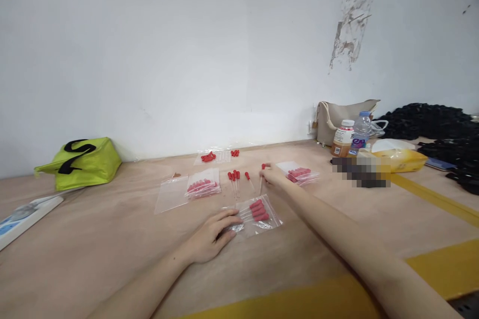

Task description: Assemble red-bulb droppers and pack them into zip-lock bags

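Note:
My left hand point(214, 234) lies with its fingers stretched over the end of a clear zip bag point(275, 218), resting on it. Inside that bag are several droppers point(259, 211) with red rubber bulbs and thin clear stems. Just behind the bag, my right hand point(272, 177) pinches a dropper point(263, 166) by its red bulb, the stem pointing down toward the table. Left of it lies a single loose dropper point(247, 176), and further left a small group of droppers point(234, 176) side by side.
Filled bags lie in a stack point(204, 188) at left and a stack point(299, 174) at right. An empty bag point(171, 194) lies at left. Loose red bulbs point(208, 157) are near the wall. A green bag point(88, 162), power strip point(28, 217), bottles point(342, 138) and tissue pack point(400, 158) stand around.

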{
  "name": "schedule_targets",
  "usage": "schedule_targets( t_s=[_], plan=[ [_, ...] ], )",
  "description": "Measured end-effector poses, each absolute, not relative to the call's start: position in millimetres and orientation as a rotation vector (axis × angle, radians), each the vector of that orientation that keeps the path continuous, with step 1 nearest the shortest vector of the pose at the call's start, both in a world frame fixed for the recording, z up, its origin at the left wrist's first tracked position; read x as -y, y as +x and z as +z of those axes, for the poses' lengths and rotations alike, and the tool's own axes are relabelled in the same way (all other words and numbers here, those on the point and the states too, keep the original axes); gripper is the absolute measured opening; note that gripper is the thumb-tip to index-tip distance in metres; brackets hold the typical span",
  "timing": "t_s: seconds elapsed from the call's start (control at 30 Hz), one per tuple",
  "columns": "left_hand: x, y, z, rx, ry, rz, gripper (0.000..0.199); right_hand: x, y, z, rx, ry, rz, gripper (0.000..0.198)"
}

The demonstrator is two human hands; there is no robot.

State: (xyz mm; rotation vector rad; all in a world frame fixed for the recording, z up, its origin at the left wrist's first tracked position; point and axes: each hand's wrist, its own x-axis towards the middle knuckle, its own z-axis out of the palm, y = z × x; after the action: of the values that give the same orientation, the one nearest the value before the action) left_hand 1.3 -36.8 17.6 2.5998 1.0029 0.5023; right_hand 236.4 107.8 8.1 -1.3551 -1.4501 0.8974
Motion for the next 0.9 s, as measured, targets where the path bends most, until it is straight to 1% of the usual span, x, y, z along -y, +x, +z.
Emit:
schedule_targets(
  t_s=[0.1,0.17,0.37,0.63,0.8,0.9],
  plan=[
    [36.2,1.1,17.6,-0.995,2.601,0.505,0.032,-88.1,265.0,8.5,1.333,-1.333,0.813,0.047],
    [36.1,1.0,16.9,-0.999,2.601,0.51,0.032,-72.7,278.8,6.5,1.283,-1.271,0.804,0.052],
    [37.3,0.9,14.8,-1.029,2.618,0.502,0.032,-35.0,281.9,-5.0,1.134,-1.169,0.977,0.039],
    [36.0,0.3,15.2,-1.028,2.627,0.475,0.034,-19.7,267.6,-11.2,1.078,-1.087,1.112,0.035],
    [37.0,0.6,15.7,-1.042,2.653,0.438,0.035,-12.8,270.8,-10.3,1.05,-1.025,1.294,0.028],
    [37.2,0.7,15.5,-1.059,2.668,0.424,0.036,-12.9,282.4,-8.3,1.08,-1.04,1.401,0.031]
  ],
)
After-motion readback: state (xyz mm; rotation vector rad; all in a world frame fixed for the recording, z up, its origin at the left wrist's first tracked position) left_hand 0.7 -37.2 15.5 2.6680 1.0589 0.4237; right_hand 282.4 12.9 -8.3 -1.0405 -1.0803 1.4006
